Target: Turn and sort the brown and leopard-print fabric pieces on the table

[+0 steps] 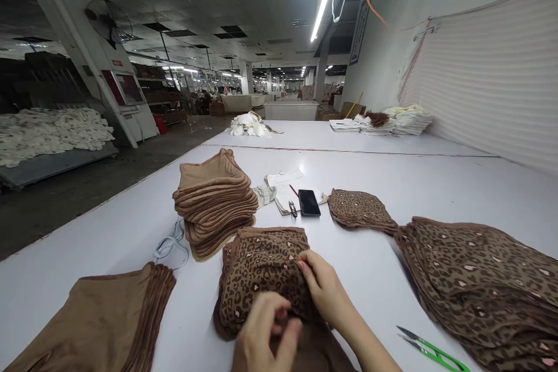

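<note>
A small stack of brown leopard-print fabric pieces (261,261) lies in front of me, with plain brown fabric (305,349) at its near edge. My right hand (325,288) rests at the stack's right side, thumb and forefinger closed on the edge of a leopard-print fabric piece. My left hand (265,334) is over the near part, a little blurred, its fingers bent and the thumb apart from them; nothing shows between them. Behind the stack stands a tall pile of lighter brown pieces (215,192). Plain brown pieces (96,314) lie at the left.
More leopard-print pieces (479,279) fill the right, with a smaller pile (360,209) behind. Green-handled thread snips (431,349) lie near right. A phone (309,202), black snips (293,208) and papers (288,186) lie mid-table. Pale cord (172,244) is at left.
</note>
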`<move>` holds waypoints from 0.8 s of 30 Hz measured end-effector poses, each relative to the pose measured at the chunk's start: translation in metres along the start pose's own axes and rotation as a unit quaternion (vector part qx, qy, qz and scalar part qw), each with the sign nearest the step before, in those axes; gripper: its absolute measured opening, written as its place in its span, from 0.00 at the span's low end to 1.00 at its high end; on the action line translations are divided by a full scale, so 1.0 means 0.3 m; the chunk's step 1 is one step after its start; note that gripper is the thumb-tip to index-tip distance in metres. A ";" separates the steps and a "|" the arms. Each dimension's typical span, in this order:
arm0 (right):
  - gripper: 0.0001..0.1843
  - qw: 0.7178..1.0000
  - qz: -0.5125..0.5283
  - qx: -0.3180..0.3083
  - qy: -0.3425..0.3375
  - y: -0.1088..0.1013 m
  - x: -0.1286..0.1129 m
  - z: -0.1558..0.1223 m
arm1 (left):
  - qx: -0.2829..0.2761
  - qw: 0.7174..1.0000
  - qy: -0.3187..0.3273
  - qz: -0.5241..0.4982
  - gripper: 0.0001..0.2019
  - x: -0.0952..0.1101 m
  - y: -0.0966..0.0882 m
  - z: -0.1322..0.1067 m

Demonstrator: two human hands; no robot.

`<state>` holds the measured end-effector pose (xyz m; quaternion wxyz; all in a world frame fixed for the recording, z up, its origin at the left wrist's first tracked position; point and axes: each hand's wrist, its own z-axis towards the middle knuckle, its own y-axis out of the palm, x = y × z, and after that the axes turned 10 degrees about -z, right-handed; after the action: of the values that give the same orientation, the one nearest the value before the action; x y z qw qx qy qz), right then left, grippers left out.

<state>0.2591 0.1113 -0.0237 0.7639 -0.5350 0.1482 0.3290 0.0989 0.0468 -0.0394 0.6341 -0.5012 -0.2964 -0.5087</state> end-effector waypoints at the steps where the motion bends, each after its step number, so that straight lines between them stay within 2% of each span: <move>1: 0.10 1.000 0.022 -0.003 -0.006 -0.004 -0.013 -0.002 | 0.028 0.999 -0.038 -0.001 0.11 0.015 -0.020 0.050; 2: 0.10 0.999 0.042 -0.005 -0.012 -0.007 -0.026 -0.004 | 0.017 0.997 -0.078 -0.007 0.11 0.028 -0.033 0.094; 4: 0.09 0.997 0.073 -0.009 -0.021 -0.011 -0.046 -0.012 | -0.016 0.995 -0.094 -0.020 0.09 0.040 -0.042 0.160; 6: 0.09 0.996 0.084 -0.007 -0.023 -0.013 -0.058 -0.023 | -0.055 0.994 -0.093 -0.035 0.09 0.039 -0.041 0.188; 8: 0.09 0.996 0.081 0.002 -0.023 -0.015 -0.065 -0.035 | -0.066 0.994 -0.086 -0.031 0.12 0.036 -0.046 0.186; 12: 0.13 0.997 -0.008 0.033 -0.066 -0.015 -0.082 -0.056 | -0.014 0.998 -0.044 0.029 0.14 0.049 -0.081 0.146; 15: 0.14 0.991 -0.075 0.039 -0.106 -0.020 -0.105 -0.068 | 0.014 0.999 -0.033 0.040 0.10 0.059 -0.095 0.125; 19: 0.12 0.993 -0.022 0.025 -0.117 -0.044 -0.139 -0.083 | 0.027 0.998 -0.055 -0.026 0.08 0.053 -0.079 0.112; 22: 0.11 0.993 -0.017 0.029 -0.113 -0.056 -0.160 -0.100 | 0.042 0.990 -0.080 -0.104 0.00 0.048 -0.063 0.095; 24: 0.11 0.991 -0.008 0.025 -0.134 -0.048 -0.169 -0.116 | 0.036 0.977 -0.102 -0.184 0.04 0.045 -0.059 0.077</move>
<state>0.2354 0.0587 0.0027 0.7924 -0.4679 0.0482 0.3883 0.0896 0.0641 -0.0140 0.5138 -0.4646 -0.4649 -0.5514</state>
